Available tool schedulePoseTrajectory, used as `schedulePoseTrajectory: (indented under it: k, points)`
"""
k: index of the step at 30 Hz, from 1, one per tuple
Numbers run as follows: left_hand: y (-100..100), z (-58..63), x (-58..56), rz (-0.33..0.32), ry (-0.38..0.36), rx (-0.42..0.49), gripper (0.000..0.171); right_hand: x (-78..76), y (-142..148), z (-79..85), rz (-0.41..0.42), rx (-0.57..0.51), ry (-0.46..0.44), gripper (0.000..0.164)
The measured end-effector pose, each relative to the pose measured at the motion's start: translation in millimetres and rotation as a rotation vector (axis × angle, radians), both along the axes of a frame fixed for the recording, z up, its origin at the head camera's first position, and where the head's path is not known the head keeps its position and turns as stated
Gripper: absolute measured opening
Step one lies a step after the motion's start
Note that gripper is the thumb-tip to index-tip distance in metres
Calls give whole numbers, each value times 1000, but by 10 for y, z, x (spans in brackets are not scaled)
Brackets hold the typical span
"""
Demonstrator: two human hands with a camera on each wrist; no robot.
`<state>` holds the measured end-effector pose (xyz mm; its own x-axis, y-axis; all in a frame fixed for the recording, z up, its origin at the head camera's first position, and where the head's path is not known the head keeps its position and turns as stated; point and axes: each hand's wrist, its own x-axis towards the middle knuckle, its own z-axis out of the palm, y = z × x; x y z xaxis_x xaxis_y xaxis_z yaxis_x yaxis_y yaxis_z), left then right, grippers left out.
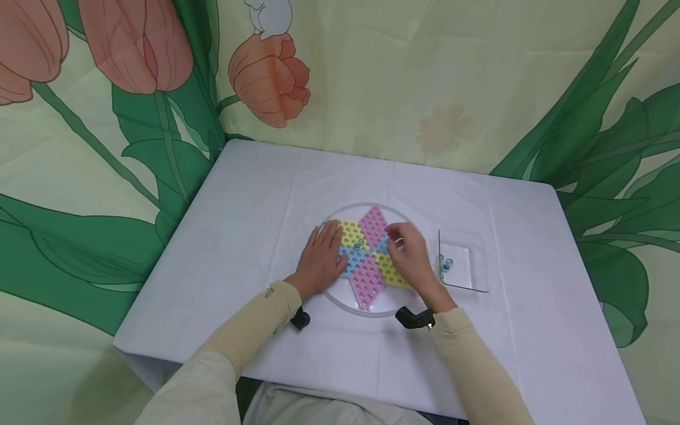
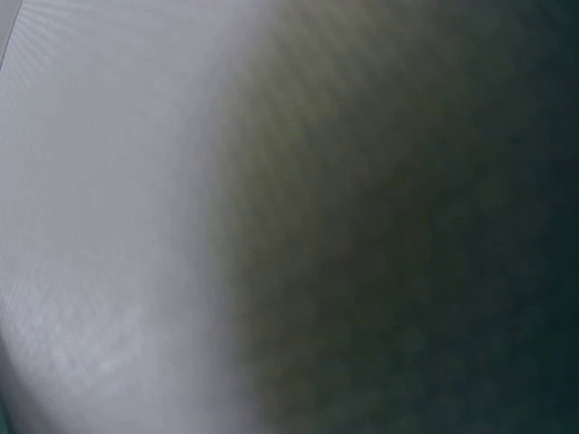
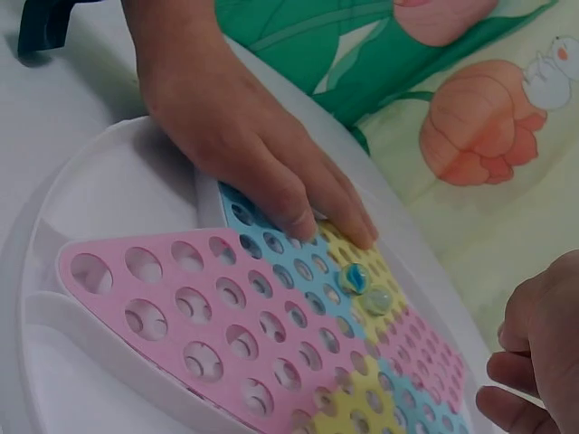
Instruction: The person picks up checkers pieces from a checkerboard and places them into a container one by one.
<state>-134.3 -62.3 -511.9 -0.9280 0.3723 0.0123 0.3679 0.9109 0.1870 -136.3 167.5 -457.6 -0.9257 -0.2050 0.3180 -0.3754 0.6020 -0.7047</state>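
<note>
A Chinese checkers board (image 1: 366,280), a star of pink, yellow and blue holed sections in a round clear-white tray, lies on the table. My left hand (image 1: 321,258) rests on its left side, fingers extended across the yellow and blue sections. Two glass marbles sit on the board near those fingers: a blue one (image 3: 355,278) and a pale one (image 3: 376,300). Over the board's right side is my right hand (image 1: 409,254), its fingers bent; whether a marble is between the fingertips cannot be seen. The left wrist view is too blurred to make out the hand.
A clear square box (image 1: 479,260) holding several marbles (image 1: 447,264) stands just right of the board. White cloth covers the table (image 1: 239,206). Behind it hangs a tulip-printed curtain (image 1: 372,88).
</note>
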Motion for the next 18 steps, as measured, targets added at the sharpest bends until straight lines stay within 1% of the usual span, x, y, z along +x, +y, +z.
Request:
schedulePoseTrajectory:
  k: [6,13,18]
  points:
    - [-3,-1,-2,-4,-6,6,70,-14,-97,-64,37,-2,-40,24]
    - [-4,-4,5,0,3,10,70,-25,-217,-88,68,-5,-15,22]
    - [0,8,5,2,6,11,70,-48,-295,-105,78,-6,-19,21]
